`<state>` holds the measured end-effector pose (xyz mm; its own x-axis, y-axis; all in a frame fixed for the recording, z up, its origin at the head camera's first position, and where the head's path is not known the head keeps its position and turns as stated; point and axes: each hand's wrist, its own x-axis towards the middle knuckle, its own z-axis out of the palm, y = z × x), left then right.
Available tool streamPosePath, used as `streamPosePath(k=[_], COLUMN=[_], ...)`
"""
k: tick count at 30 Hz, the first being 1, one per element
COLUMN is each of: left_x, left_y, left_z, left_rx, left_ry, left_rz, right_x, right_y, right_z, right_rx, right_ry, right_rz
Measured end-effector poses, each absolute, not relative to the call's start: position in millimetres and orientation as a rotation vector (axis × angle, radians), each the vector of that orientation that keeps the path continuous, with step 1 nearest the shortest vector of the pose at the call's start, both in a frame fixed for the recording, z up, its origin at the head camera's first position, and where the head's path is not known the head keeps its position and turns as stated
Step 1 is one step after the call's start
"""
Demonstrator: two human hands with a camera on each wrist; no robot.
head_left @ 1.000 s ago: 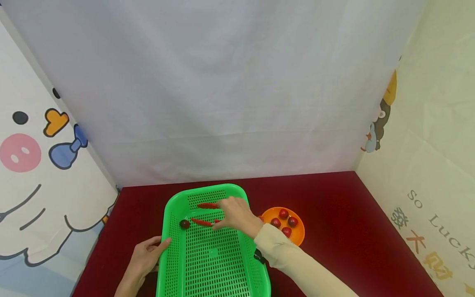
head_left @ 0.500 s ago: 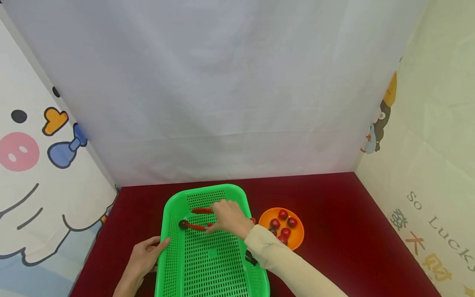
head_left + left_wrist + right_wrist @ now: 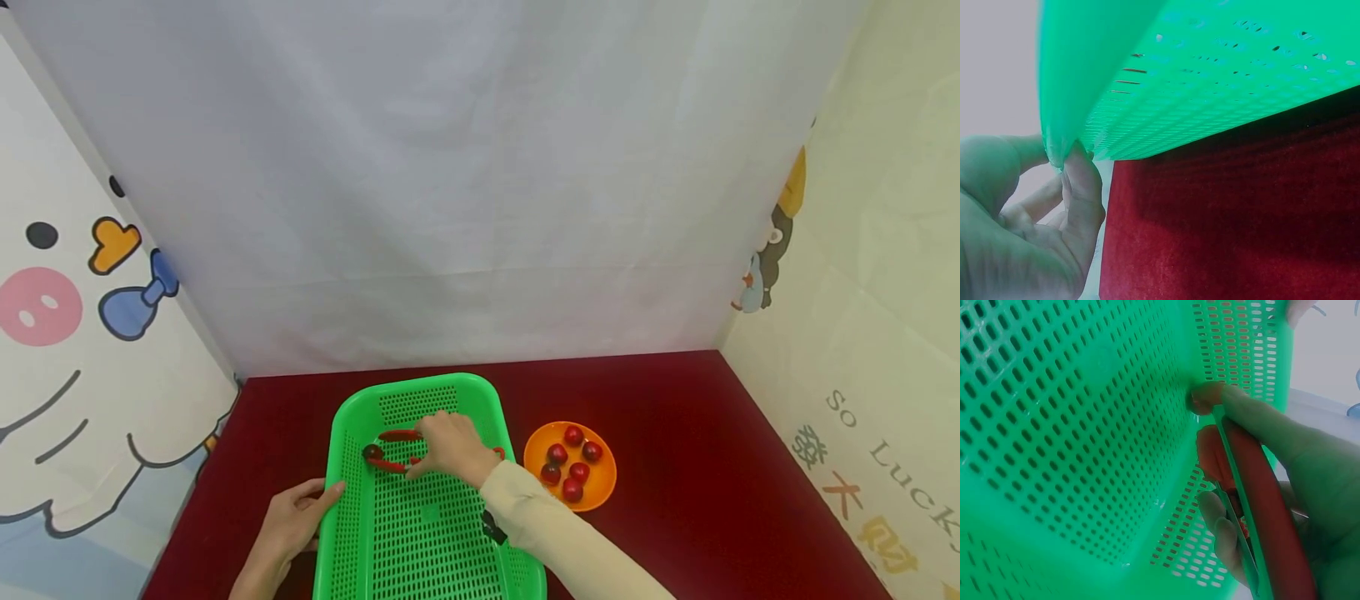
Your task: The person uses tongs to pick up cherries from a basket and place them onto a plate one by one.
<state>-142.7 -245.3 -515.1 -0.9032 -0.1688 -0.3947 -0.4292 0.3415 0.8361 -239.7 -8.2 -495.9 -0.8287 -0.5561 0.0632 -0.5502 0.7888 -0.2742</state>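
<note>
A green perforated plastic basket [image 3: 431, 512] stands before me. My left hand [image 3: 291, 518] grips its left rim, thumb on top and fingers underneath; the left wrist view shows this pinch at the basket's edge [image 3: 1060, 119]. Inside the basket, my right hand [image 3: 453, 450] holds tongs with red tips [image 3: 390, 466] and a red ring at the back end. In the right wrist view the tongs' red grip [image 3: 1260, 494] with metal edges lies between thumb and fingers. The two tips are apart, with a dark red round fruit [image 3: 372, 452] at their ends by the left wall.
To the right of the basket an orange dish [image 3: 606, 487] bears several red round fruits [image 3: 557, 454]. Dark red cloth [image 3: 675, 442] covers the table. A white curtain [image 3: 480, 208] hangs behind, and printed panels [image 3: 885, 350] stand at both sides.
My right hand has moved left and slightly nearer with the tongs, whose tips now reach the dark red fruit. My left hand stays on the rim.
</note>
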Motion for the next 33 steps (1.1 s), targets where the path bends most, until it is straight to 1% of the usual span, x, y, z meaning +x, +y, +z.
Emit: streamPosePath(k=[18, 33], left_x=[-143.9, -144.1], left_y=[-242.7, -245.2], left_z=[-517.8, -517.1], left_rx=[-0.55, -0.543], left_ry=[2.363, 2.365], left_rz=[1.589, 1.583], right_x=[-238.4, -238.0], right_y=[-12.9, -9.1], right_z=[-510.6, -507.7], right_rx=[-0.931, -0.947], right_ry=[2.962, 2.969], right_rz=[-0.428, -0.45])
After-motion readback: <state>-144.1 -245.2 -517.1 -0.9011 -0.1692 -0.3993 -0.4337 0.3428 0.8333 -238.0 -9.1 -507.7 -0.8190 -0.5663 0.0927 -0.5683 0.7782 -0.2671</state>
